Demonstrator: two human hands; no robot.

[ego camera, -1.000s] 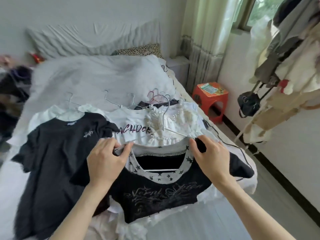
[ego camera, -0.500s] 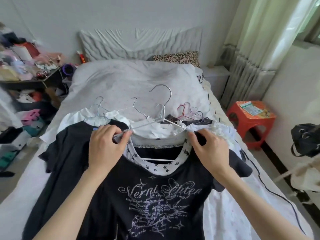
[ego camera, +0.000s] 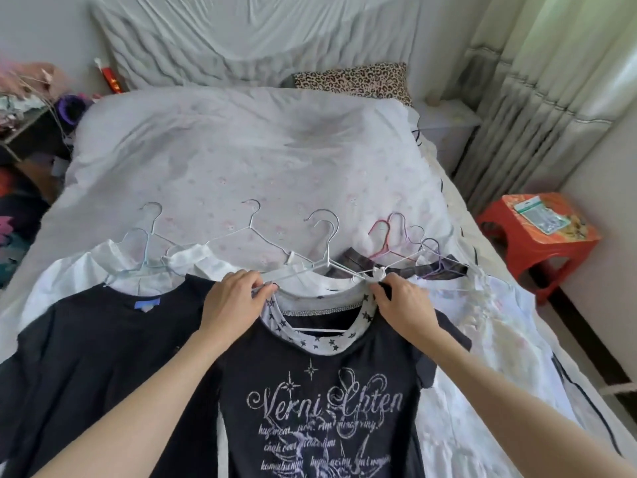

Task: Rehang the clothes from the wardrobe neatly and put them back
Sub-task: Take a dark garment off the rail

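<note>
The black T-shirt (ego camera: 320, 401) lay face up at the near end of the bed (ego camera: 241, 160), on top of the other garments. Its chest print read "Verni Shten" in pale ornate script, with a four-pointed star above; the smaller lines beneath were too fine to read. Its collar (ego camera: 320, 343) was a white band printed with black stars. A white wire hanger (ego camera: 324, 270) sat inside the neck opening, hook pointing toward the headboard.

The left hand (ego camera: 234, 301) pinched the collar and the hanger arm at the left shoulder. The right hand (ego camera: 403, 301) pinched the collar at the right shoulder. The hands were set apart, one at each side of the neck.

To the left lay a second black shirt (ego camera: 93, 339) with a blue neck label (ego camera: 147, 302); no text on it was legible. White garments (ego camera: 113, 274) on wire hangers lay beneath and beyond.

A red plastic stool (ego camera: 537, 243) stood beside the bed, bearing a green-edged clear packet (ego camera: 541, 215); its contents could not be made out.
</note>
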